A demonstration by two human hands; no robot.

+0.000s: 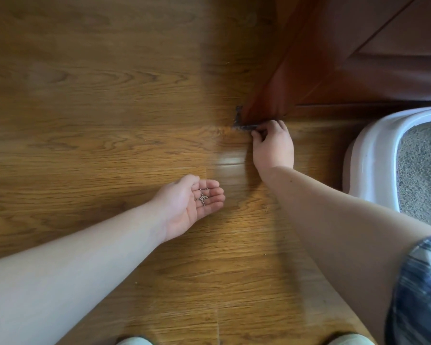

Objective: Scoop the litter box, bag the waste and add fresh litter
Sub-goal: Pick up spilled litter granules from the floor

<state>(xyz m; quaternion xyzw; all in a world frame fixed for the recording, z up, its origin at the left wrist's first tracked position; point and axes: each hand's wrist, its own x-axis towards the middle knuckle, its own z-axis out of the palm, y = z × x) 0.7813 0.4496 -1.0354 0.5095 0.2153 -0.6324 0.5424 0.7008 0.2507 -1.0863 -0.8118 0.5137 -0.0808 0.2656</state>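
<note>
Litter box [373, 150] partly beyond right edge.

Warm, fairly bright, even light falls on the brown wood-grain plank floor [97, 120], with one pale streak of glare near its middle. A soft shadow lies just left of the bare right forearm [321, 207]. The floor's far part looks smeared. The wide lens stretches both forearms towards the lower corners, where the blue plaid sleeve [418, 290] blurs.
</note>
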